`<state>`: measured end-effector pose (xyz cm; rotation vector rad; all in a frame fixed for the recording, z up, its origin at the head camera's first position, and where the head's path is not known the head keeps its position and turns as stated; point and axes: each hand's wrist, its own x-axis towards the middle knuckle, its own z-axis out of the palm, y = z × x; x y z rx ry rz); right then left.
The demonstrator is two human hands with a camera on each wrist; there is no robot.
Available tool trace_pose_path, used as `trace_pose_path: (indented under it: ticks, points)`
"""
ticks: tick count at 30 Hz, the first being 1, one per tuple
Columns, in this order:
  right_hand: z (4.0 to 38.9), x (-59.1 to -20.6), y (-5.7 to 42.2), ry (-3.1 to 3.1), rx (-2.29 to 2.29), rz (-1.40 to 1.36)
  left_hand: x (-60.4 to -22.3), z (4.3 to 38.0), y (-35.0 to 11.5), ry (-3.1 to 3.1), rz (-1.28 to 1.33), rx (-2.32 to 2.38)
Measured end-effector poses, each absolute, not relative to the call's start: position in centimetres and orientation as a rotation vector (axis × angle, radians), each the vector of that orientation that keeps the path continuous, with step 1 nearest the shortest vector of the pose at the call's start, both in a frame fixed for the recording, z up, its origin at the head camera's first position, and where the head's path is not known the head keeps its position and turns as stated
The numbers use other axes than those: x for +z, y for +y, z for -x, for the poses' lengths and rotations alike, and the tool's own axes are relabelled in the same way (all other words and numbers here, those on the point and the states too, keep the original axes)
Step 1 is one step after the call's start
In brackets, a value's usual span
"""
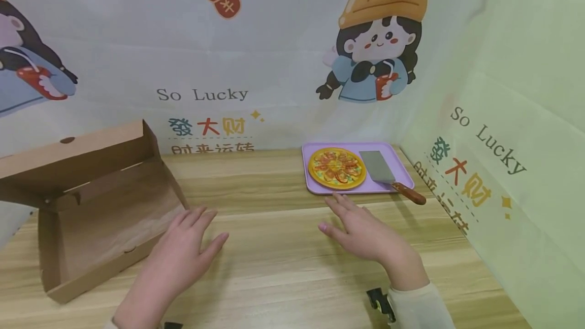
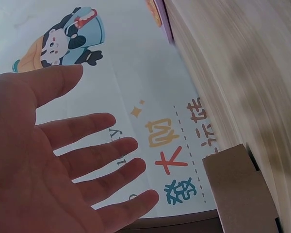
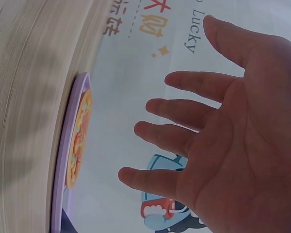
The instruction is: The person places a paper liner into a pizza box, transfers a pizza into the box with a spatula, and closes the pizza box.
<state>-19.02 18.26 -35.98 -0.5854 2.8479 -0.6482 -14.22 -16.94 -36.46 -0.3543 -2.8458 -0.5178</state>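
In the head view my left hand hovers over the table beside the right end of an opened cardboard box, fingers extended and holding nothing. The left wrist view shows the palm with its fingers spread. My right hand is held with straight fingers just in front of a purple tray; it too is bare. On that tray lies a round toy pizza to the left. Next to it a spatula with a metal blade lies with its brown handle sticking out over the front edge.
A wooden table carries everything. Behind it hangs a pale printed cloth, and another cloth panel closes the right side. The box lid stands raised at the back left.
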Motion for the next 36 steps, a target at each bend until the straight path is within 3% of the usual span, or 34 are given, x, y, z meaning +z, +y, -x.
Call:
trace_pose_path:
  ticks: [22,36]
  points:
    - [19.1,-36.0,18.6,2.87,-0.612,0.571,-36.8,13.9,-18.4,-2.914,0.27,-0.503]
    - [19.1,-35.7,19.0,2.892,-0.589,0.587,-36.6,13.2,-27.4,-2.998,-0.027,-0.531]
